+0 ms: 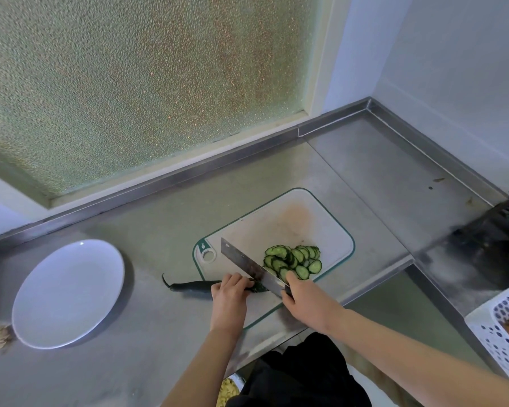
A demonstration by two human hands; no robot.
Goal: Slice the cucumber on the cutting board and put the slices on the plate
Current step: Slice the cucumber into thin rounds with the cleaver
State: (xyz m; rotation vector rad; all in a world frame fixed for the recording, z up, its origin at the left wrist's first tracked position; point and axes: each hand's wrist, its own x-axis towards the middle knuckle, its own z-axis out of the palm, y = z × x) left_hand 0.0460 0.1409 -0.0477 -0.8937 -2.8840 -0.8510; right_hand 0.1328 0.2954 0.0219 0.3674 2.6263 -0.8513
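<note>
The knife [247, 264] handle was held fast in the right grip [301, 301], the blade set across the cucumber [194, 286]. Just left of it, the cucumber was held down under the curled fingers of the left grip [228, 295]. Its long axis was laid leftward from that grip, off the cutting board [291, 224] onto the desk [159, 230]. The slices [294, 261] were heaped just beyond the right grip. The plate [68, 292] was seen well apart, left of both grips; the left was judged nearer.

We read no words, numbers or brand names anywhere. The white plastic cutting board with a green rim [276, 224] bears a small pale mark [202, 246] at its green corner, too small to read.
</note>
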